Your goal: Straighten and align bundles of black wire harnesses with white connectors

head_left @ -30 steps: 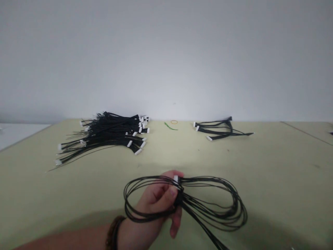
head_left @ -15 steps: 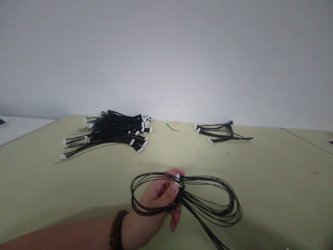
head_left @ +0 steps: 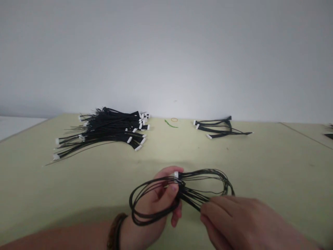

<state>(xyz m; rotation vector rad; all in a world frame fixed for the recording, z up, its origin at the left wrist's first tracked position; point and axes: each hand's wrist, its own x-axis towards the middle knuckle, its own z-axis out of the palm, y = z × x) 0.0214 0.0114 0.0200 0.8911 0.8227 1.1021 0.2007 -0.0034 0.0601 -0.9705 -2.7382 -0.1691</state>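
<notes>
A black wire harness [head_left: 145, 218] is looped into a figure-of-eight in front of me. My left hand [head_left: 161, 198] pinches its middle between thumb and fingers, beside a white connector [head_left: 176, 175]. From the lower right, my right hand [head_left: 231, 218] closes over the wires running right from the pinch. Its fingers are curled round the strands and cover the lower part of the right loop. The loose tail of the harness is hidden behind that hand.
At the back left lies a pile of black wire harnesses [head_left: 111, 125] with white connectors. Several more harness ends [head_left: 215, 133] rest at the back right. A green strip [head_left: 170, 124] and a rubber band [head_left: 174, 119] lie between them, near the wall [head_left: 166, 52].
My right hand has come in from the lower right and taken hold of the wires on the right. My left hand keeps its pinch on the middle.
</notes>
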